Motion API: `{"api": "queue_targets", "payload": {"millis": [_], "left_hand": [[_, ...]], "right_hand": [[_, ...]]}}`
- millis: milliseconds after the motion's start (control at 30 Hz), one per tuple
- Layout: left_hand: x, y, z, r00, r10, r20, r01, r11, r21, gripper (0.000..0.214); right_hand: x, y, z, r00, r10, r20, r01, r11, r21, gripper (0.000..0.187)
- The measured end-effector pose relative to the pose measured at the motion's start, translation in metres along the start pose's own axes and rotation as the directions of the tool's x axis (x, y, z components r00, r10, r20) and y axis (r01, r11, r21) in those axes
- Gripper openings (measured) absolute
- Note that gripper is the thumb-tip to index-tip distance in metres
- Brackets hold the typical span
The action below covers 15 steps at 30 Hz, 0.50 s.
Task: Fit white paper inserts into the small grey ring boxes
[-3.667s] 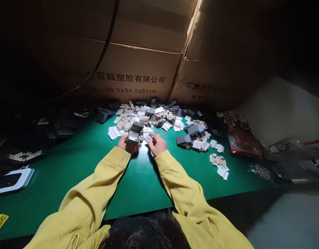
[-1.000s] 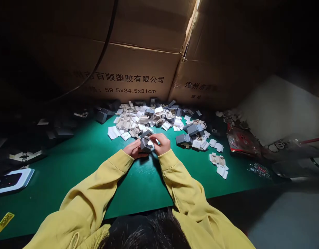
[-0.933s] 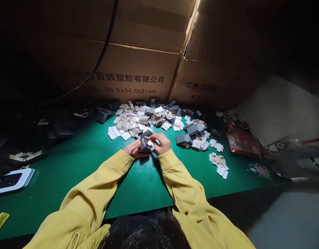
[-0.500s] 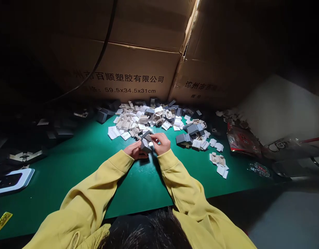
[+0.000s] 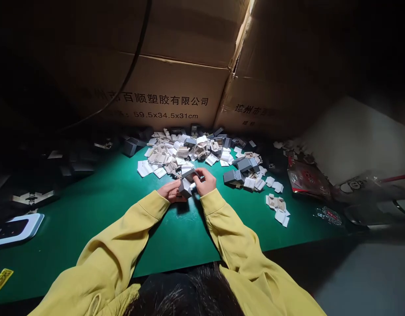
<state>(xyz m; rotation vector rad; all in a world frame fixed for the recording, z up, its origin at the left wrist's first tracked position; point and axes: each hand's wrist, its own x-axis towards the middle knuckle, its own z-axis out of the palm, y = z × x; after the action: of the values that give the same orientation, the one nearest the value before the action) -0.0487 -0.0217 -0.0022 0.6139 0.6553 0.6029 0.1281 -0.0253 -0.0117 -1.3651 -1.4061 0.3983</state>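
Between my hands, above the green tabletop, is a small dark grey box (image 5: 185,188) that looks open, with a raised flap or lid along its upper edge. My left hand (image 5: 170,191) is closed around the left side of the box, thumb on top. On the other side my right hand (image 5: 206,181) has its fingers bent and pinched at the upper right edge of the box. What lies inside the box is too small to make out. Just behind it a heap of folded white and tan card pieces (image 5: 161,153) is spread out.
Several closed grey boxes (image 5: 233,177) lie right of the heap. Loose card pieces (image 5: 276,202) and a red packet (image 5: 306,175) are farther right. A white device (image 5: 31,221) and a yellow strip (image 5: 1,283) lie left. Large cardboard cartons (image 5: 169,83) stand behind, with a cable (image 5: 133,66) hanging in front.
The box has turned slightly in my hands, and the brownish patch at its opening no longer shows. My right fingers have shifted a little along its upper edge.
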Motion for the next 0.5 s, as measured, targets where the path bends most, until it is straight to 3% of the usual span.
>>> {"api": "queue_targets", "payload": {"millis": [233,400,500], "left_hand": [[0.002,-0.006,-0.010,0.996,0.032,0.085,-0.039,0.996,0.080,0.062],[0.015,-0.010,-0.019,0.990,0.050,0.133,-0.068,0.989,0.130,0.068],[0.019,-0.012,-0.014,0.987,0.127,0.097,-0.140,0.980,0.139,0.066]], "right_hand": [[-0.002,-0.003,0.000,0.999,-0.002,-0.035,0.001,0.999,-0.032,0.013],[-0.002,-0.002,0.000,0.996,-0.059,0.065,0.061,0.998,-0.028,0.012],[-0.005,0.000,0.004,0.973,-0.156,0.171,0.164,0.986,-0.033,0.014]]}}
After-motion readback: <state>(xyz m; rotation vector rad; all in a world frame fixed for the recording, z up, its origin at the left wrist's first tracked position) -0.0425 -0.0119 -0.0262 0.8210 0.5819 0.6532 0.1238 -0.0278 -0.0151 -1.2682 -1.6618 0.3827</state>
